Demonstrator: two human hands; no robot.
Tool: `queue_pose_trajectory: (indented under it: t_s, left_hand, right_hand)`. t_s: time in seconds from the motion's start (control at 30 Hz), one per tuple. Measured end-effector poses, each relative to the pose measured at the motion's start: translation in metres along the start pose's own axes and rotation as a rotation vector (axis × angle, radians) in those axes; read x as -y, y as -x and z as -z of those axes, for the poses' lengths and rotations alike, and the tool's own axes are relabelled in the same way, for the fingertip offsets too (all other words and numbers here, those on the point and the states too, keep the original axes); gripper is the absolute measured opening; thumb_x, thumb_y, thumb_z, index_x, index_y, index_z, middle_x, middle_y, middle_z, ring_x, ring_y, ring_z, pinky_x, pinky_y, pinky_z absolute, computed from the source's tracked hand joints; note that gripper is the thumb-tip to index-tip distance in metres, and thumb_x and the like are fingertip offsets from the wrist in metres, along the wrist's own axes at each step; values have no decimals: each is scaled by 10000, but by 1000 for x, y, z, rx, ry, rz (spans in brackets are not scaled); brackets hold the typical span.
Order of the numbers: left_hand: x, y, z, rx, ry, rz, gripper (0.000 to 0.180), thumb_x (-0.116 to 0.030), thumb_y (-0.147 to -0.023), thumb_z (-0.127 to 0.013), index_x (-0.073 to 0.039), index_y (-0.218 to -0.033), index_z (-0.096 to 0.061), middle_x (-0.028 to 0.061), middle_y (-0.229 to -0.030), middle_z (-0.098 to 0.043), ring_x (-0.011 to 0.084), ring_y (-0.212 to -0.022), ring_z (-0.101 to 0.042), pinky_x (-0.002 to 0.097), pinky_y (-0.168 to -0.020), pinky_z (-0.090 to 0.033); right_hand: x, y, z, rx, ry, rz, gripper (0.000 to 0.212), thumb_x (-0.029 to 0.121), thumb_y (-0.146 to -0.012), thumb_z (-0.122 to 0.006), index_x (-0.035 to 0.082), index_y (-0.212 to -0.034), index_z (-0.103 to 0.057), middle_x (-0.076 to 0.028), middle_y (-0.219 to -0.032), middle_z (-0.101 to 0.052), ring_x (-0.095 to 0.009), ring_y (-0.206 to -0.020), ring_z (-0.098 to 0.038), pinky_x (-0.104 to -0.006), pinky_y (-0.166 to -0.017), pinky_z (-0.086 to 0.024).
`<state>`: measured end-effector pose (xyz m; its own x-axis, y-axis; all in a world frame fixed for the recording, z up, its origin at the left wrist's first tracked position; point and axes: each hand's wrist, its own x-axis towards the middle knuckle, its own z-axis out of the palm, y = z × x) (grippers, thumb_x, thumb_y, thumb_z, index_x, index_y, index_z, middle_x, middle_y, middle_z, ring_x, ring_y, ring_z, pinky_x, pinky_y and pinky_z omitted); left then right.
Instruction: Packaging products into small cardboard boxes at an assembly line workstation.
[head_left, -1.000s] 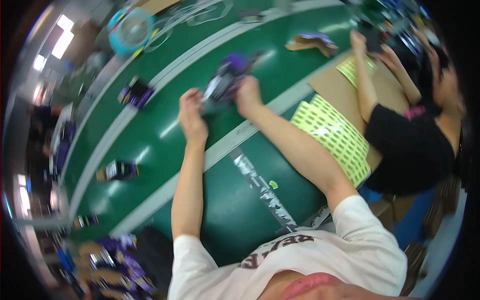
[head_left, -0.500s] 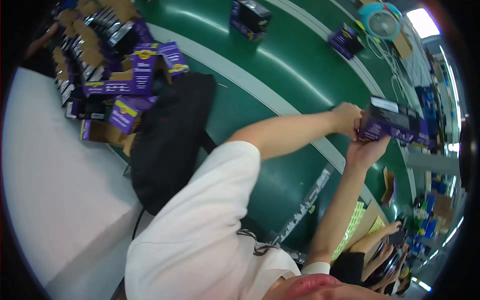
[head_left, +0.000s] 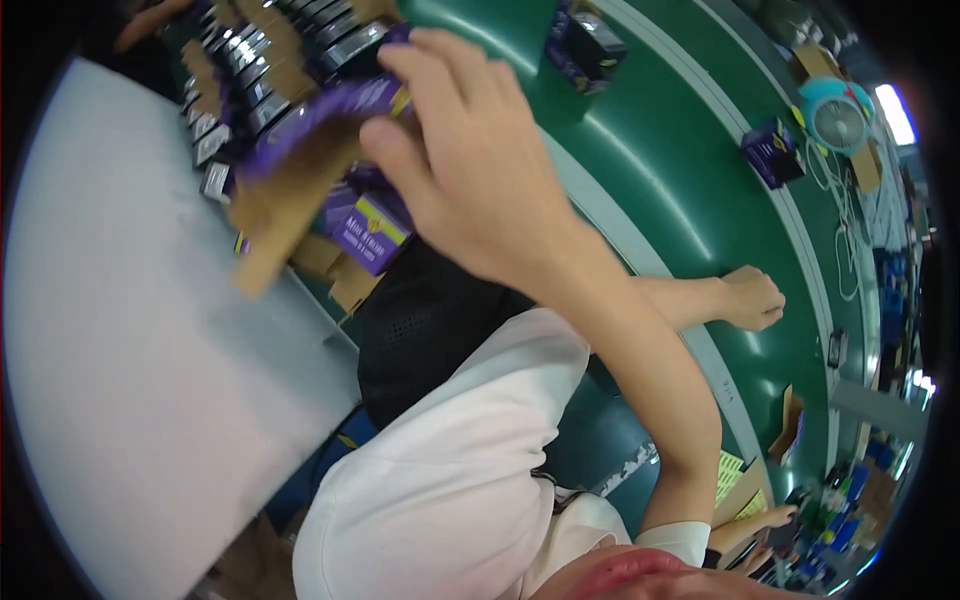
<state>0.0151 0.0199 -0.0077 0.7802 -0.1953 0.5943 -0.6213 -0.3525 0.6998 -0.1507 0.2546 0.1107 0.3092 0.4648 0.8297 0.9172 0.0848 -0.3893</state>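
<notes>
- Gripping a purple-and-brown carton [head_left: 300, 187], the right hand [head_left: 470, 140] crosses over to the person's left, its thumb below and its fingers partly spread above the carton's edge.
- This carton is at the upper left, raised in front of other packaging; it is blurred, purple on one face and bare brown on another.
- Beneath the right forearm passes the left arm, so that the two cross; the left hand [head_left: 755, 298] sits over the green table [head_left: 690, 195], fingers curled in loosely, and I cannot tell whether anything is inside them.
- Behind the carton stand rows of dark and silvery packs [head_left: 262, 85] among brown flaps.
- Just below the right hand lies a small purple box [head_left: 370, 237] with a yellow patch, next to a black padded item [head_left: 425, 325].
- A white surface [head_left: 150, 350] fills much of the left side.
- On the table, well apart, are a purple box with black contents [head_left: 590, 50] and an opened brown carton [head_left: 789, 425].
- Near the far rail stand another purple box [head_left: 772, 153] and a turquoise fan [head_left: 838, 118].
- At lower right, a co-worker's arm [head_left: 768, 518] shows near yellow-green sheets [head_left: 730, 475].
</notes>
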Motion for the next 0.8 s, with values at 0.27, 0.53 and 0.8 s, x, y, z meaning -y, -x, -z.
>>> queue_pose_trajectory:
  t_s: [0.27,0.53,0.8]
  left_hand:
    - [24,-4,15,138,-9,212,223,-264,-898,-553,-94,-915,-696,110,-817,-697,328,-652,-588,430,-622,-473]
    - [-3,-14,-6,81,114,69,134,-203,-843,-653,-78,-873,-690,24,-715,-667,214,-567,-537,326,-567,-448]
    - [-5,-8,3,166,161,94,282,-128,-748,-751,-53,-1011,-686,33,-865,-695,170,-670,-583,286,-642,-479]
  right_hand:
    - [-53,103,144,-110,-45,-339,260,26,-904,-540,23,-1157,-597,-140,-1182,-609,-216,-972,-583,-313,-847,-479]
    - [-42,251,411,-527,882,-990,391,183,-860,-636,-4,-1196,-563,-119,-1014,-637,-240,-889,-617,-330,-739,-510]
    - [-86,300,450,-39,1571,-1273,373,164,-866,-577,-7,-1198,-582,-116,-1015,-649,-258,-887,-615,-338,-748,-511]
